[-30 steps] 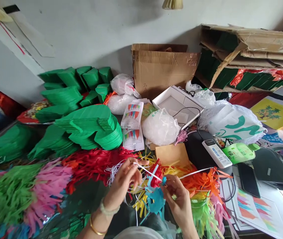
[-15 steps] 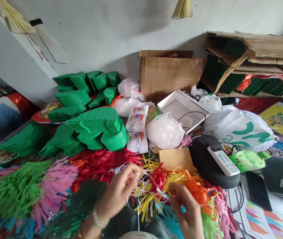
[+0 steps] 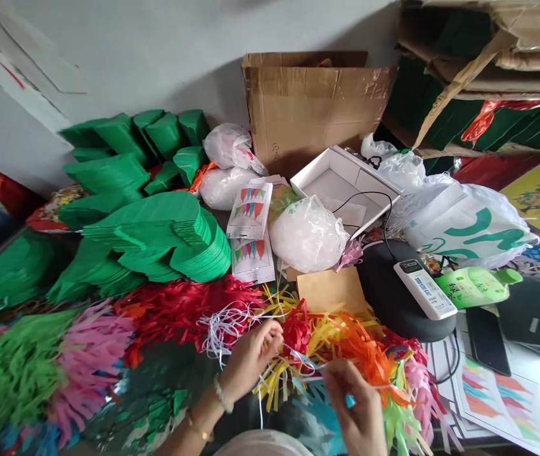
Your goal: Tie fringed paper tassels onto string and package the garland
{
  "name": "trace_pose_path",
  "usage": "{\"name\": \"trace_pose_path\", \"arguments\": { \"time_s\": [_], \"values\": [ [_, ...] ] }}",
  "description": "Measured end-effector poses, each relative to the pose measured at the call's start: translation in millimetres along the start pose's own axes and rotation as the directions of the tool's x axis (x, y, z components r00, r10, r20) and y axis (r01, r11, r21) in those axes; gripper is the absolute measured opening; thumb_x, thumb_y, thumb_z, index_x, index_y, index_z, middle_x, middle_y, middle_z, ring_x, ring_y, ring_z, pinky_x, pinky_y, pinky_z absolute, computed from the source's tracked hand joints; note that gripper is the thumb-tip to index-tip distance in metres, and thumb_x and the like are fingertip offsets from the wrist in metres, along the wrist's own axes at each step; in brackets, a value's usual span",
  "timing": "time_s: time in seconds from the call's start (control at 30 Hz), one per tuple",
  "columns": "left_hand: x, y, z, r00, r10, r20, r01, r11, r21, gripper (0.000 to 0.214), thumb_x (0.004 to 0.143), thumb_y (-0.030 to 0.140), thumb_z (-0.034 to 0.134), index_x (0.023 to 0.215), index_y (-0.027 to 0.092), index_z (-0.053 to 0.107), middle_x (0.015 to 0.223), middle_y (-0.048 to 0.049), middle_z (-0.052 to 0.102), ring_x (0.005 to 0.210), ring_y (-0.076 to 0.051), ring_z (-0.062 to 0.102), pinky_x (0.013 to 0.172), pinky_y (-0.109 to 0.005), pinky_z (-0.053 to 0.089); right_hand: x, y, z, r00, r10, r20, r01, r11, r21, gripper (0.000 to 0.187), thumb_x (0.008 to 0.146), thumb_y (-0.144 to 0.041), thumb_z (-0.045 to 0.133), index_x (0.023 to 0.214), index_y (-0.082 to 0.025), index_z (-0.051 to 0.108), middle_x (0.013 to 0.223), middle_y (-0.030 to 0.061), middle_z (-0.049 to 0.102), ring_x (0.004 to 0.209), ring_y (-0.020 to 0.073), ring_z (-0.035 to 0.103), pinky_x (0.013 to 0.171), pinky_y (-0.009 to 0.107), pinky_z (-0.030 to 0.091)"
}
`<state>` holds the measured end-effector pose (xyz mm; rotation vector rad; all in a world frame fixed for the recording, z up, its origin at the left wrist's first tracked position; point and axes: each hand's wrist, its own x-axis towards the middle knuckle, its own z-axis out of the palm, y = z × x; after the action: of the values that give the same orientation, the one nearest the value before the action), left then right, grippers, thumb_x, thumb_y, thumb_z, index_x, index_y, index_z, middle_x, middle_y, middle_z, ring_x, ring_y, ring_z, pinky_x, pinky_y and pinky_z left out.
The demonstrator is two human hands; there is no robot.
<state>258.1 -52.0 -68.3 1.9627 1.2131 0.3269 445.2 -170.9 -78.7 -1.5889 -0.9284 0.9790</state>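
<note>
My left hand (image 3: 255,354), with a bracelet at the wrist, is closed, thumb and fingers pinching a thin white string (image 3: 293,352). The string runs across to my right hand (image 3: 355,402), whose fingertips are closed on it near a small light-blue strip. A loose tangle of white string (image 3: 225,326) lies beside my left hand. Below and between the hands are paper tassels: a red one (image 3: 297,326), a yellow one (image 3: 277,380) and a blue one (image 3: 324,411). An orange tassel (image 3: 367,348) lies just beyond my right hand. My right palm is partly hidden.
Stacks of green cut paper (image 3: 151,221) fill the left, behind green and pink fringes (image 3: 89,361). Plastic bags (image 3: 310,234), a white box (image 3: 341,183) and a cardboard box (image 3: 317,114) stand behind. At right are a black case (image 3: 384,291), a green bottle (image 3: 474,286) and a phone (image 3: 488,342).
The view has tilted down and shifted. My left hand now reaches a little further right, and the string between the hands is straighter. My right hand's fingers have closed together more.
</note>
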Motion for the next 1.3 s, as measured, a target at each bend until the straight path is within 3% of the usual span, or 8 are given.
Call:
{"name": "trace_pose_path", "arguments": {
  "time_s": [0.17,0.3,0.5,0.63,0.83,0.97,1.07,1.3],
  "values": [
    [45.3,-19.6,17.2,0.955,0.232,0.187,-0.268,0.944,0.194,0.026,0.085,0.003,0.048,0.086,0.022,0.066,0.094,-0.0001,0.071,0.087,-0.016,0.065,0.08,-0.027,0.049,7.8,-3.9,-45.5,0.867,0.059,-0.494,-0.031,0.997,0.065,0.03,0.08,-0.043,0.07,0.094,-0.018,0.061,0.074,0.0012,0.058,0.058,0.0118,0.05,0.05,0.02,0.041],
    [58.5,-15.1,40.3,0.849,0.382,0.364,-0.503,0.796,0.337,0.027,0.083,0.0,0.05,0.086,0.02,0.068,0.124,-0.0061,0.064,0.108,-0.024,0.059,0.089,-0.037,0.048,16.2,-6.1,-56.2,0.835,0.036,-0.549,-0.014,0.999,0.044,0.029,0.08,-0.043,0.071,0.09,-0.017,0.063,0.073,0.001,0.057,0.057,0.0108,0.048,0.05,0.021,0.041],
    [65.3,-23.4,-1.7,0.949,0.264,0.174,-0.314,0.858,0.407,0.024,0.084,0.002,0.051,0.09,0.019,0.067,0.1,-0.0072,0.07,0.096,-0.023,0.063,0.086,-0.038,0.05,19.3,4.5,-61.2,0.834,0.026,-0.551,0.007,0.998,0.058,0.03,0.079,-0.042,0.073,0.091,-0.017,0.064,0.074,0.0026,0.059,0.058,0.0119,0.05,0.051,0.022,0.043],
    [48.6,-40.9,-45.1,0.991,-0.061,-0.122,0.069,0.996,0.061,0.024,0.089,0.024,0.054,0.11,0.019,0.065,0.095,-0.0071,0.074,0.088,-0.024,0.069,0.08,-0.037,0.054,18.8,8.6,-70.2,0.78,0.075,-0.621,0.025,0.988,0.15,0.03,0.078,-0.039,0.075,0.095,-0.017,0.064,0.078,0.0016,0.059,0.059,0.0108,0.049,0.05,0.02,0.043],
    [15.4,-24.8,-35.3,0.96,-0.273,-0.066,0.227,0.892,-0.39,0.033,0.082,0.042,0.063,0.106,0.02,0.07,0.108,-0.0073,0.074,0.103,-0.025,0.066,0.091,-0.037,0.052,29.5,-11.6,-32.5,0.978,-0.168,-0.124,0.165,0.986,-0.04,0.018,0.089,-0.037,0.061,0.084,-0.02,0.065,0.079,0.0053,0.065,0.063,0.0159,0.06,0.053,0.023,0.048],
    [0.0,5.7,-15.2,0.948,-0.273,0.163,0.317,0.767,-0.557,0.025,0.079,0.039,0.065,0.093,0.02,0.071,0.09,-0.0036,0.075,0.091,-0.024,0.067,0.08,-0.034,0.054,35.7,-34.1,8.3,0.932,-0.288,0.22,0.301,0.953,-0.025,0.023,0.094,-0.03,0.053,0.079,-0.021,0.068,0.112,0.0095,0.065,0.068,0.0136,0.063,0.061,0.024,0.05],
    [-7.3,20.2,-17.1,0.94,-0.219,0.262,0.329,0.787,-0.523,0.015,0.077,0.032,0.063,0.082,0.019,0.069,0.081,-0.002,0.071,0.081,-0.021,0.064,0.073,-0.032,0.053,37.7,-42.1,19.7,0.9,-0.318,0.297,0.308,0.948,0.083,0.02,0.093,-0.028,0.054,0.081,-0.021,0.067,0.1,0.0084,0.066,0.072,0.0155,0.061,0.067,0.026,0.05],
    [-5.1,33.8,-31.7,0.999,-0.052,0.007,0.051,0.918,-0.393,0.027,0.084,0.033,0.059,0.108,0.022,0.054,0.104,-0.0052,0.062,0.086,-0.018,0.062,0.072,-0.028,0.052,35.9,-25.6,35.0,0.951,-0.107,0.291,0.006,0.945,0.327,0.031,0.087,-0.046,0.062,0.076,-0.017,0.058,0.065,-0.0019,0.052,0.055,0.0099,0.044,0.051,0.021,0.039]
  ]
}}
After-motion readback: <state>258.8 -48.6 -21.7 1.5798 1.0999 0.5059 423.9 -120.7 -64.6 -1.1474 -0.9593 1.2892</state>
